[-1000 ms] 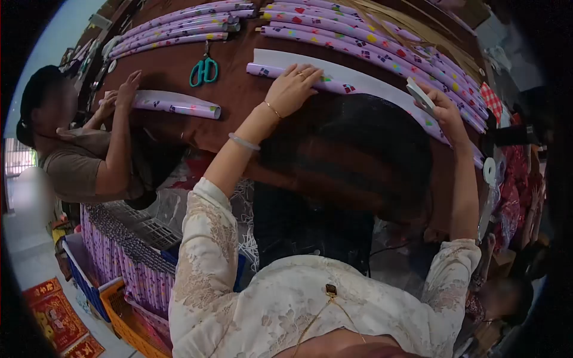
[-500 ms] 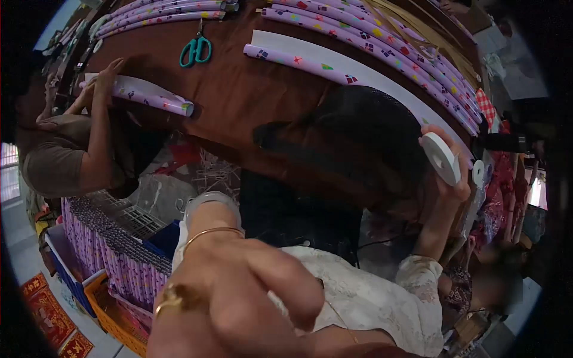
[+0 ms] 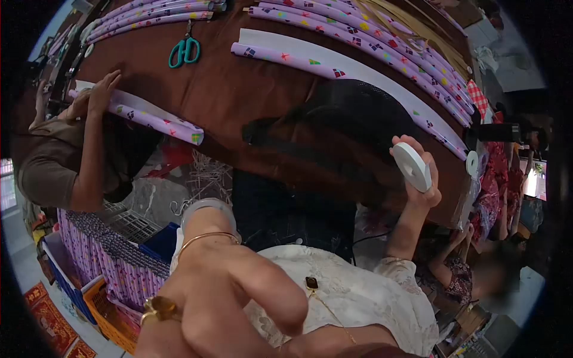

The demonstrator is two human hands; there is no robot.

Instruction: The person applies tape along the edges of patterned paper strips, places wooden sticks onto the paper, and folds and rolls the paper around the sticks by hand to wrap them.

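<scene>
My left hand (image 3: 221, 286) is raised very close to the camera, with a ring and bracelets on it. Its fingers are curled in, and whatever they hold, if anything, is out of sight. In my right hand (image 3: 431, 194) is a white roll of tape (image 3: 421, 173), gripped at its edge above the table's near side. Beyond it, a long sheet of purple patterned wrapping paper (image 3: 310, 62), partly rolled with its white side showing, lies across the brown table (image 3: 221, 95).
Teal-handled scissors (image 3: 184, 52) lie farther back, near finished paper rolls (image 3: 149, 21). At left a co-worker's hands (image 3: 98, 92) press on another paper roll (image 3: 158, 122). Packed rolls (image 3: 131, 271) stand beside an orange basket (image 3: 98, 304). A black mesh item (image 3: 352, 113) lies ahead.
My right hand has moved left and slightly inward with the tape roll. My left hand has shifted slightly left, still curled. The co-worker's paper roll extends a little farther right.
</scene>
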